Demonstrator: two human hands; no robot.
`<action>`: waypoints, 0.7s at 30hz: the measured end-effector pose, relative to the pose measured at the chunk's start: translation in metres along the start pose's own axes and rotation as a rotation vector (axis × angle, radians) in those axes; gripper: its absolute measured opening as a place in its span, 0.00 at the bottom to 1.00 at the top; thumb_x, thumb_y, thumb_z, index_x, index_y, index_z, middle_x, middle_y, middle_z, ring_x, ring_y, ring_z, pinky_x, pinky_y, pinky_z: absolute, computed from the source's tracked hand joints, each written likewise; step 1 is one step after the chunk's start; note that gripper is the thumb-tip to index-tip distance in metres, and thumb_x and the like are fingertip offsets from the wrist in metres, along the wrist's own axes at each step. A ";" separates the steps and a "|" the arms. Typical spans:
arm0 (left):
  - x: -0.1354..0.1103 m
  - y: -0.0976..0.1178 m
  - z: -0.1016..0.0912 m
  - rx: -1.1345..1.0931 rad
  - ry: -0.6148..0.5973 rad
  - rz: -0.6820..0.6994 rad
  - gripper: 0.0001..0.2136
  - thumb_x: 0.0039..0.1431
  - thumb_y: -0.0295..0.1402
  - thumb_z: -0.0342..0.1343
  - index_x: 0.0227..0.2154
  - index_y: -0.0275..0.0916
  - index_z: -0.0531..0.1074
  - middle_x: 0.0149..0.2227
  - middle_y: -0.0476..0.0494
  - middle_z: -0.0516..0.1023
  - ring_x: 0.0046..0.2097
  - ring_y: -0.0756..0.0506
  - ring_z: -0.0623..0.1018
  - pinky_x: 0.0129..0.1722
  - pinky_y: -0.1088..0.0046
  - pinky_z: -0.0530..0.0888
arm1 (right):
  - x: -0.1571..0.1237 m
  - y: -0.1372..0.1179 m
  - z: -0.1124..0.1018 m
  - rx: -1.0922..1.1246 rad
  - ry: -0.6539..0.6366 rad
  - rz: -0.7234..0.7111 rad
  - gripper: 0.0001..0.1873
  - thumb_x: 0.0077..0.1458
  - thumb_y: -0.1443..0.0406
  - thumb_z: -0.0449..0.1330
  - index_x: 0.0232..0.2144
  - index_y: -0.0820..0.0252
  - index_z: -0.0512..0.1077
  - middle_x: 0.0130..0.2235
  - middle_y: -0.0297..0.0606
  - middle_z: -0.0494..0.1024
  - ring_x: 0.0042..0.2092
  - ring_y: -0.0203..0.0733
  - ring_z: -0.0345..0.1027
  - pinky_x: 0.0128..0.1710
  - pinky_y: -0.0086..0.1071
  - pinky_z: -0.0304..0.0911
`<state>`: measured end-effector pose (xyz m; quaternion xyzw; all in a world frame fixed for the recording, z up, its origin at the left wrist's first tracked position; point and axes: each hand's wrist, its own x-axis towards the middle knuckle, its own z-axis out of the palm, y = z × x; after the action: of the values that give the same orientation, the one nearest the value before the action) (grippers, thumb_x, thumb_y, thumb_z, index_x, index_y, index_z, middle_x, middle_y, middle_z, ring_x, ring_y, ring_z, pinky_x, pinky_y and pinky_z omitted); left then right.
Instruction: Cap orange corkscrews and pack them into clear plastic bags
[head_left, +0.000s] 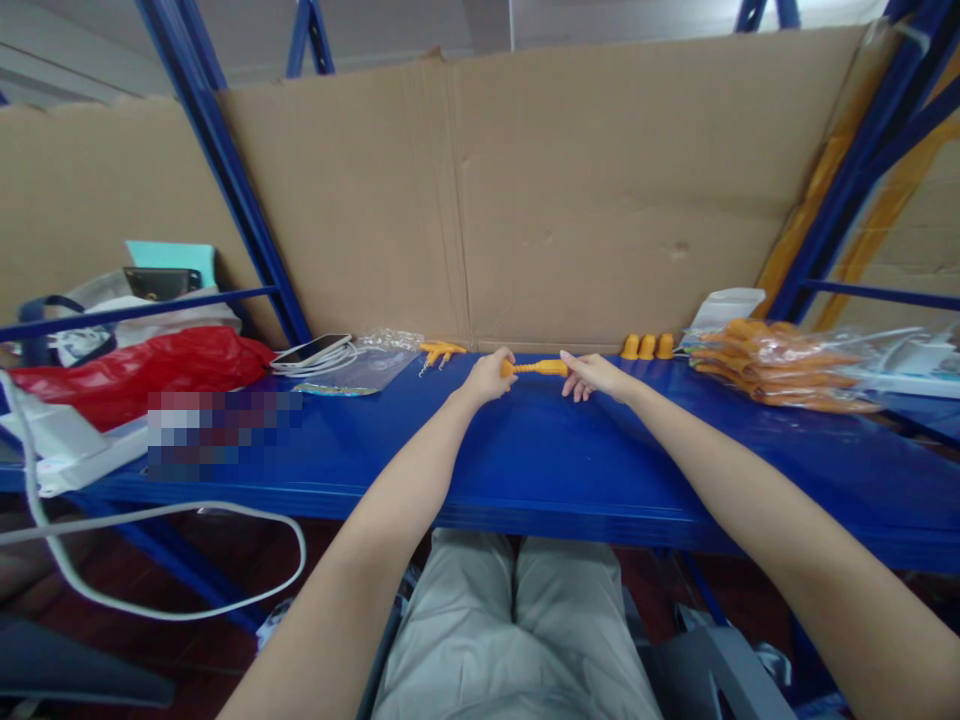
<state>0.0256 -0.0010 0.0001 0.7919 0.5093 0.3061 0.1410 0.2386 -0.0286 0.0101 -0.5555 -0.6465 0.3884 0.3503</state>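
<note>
Over the back part of the blue table [555, 460], both hands hold one orange plastic tool with a ribbed shaft [553, 367], lying level between them. My left hand [489, 375] is closed around its left end, mostly hiding that end. At the thicker right end, my right hand [592, 375] pinches it with thumb and finger, the other fingers hanging loosely below. Left of my left hand lie orange-handled corkscrews [441, 352] with metal spirals. Several small orange caps [646, 347] stand in a row right of my right hand.
A clear bag of orange pieces [772, 365] lies at the right. On the left are a phone [319, 348] with white cable, a clear plastic bag [375, 368] and a red bag [150, 370]. Cardboard [600, 190] walls the back; blue posts [225, 170] frame the sides.
</note>
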 end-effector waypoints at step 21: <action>-0.003 0.001 -0.003 -0.045 -0.025 -0.005 0.12 0.55 0.23 0.56 0.41 0.37 0.64 0.23 0.55 0.70 0.19 0.55 0.71 0.18 0.84 0.66 | -0.003 -0.006 0.007 0.088 -0.013 0.024 0.21 0.62 0.52 0.51 0.27 0.63 0.65 0.11 0.32 0.65 0.11 0.28 0.51 0.10 0.22 0.43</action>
<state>0.0236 -0.0043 0.0026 0.7909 0.5027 0.3072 0.1657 0.2303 -0.0330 0.0121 -0.5447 -0.6242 0.4243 0.3655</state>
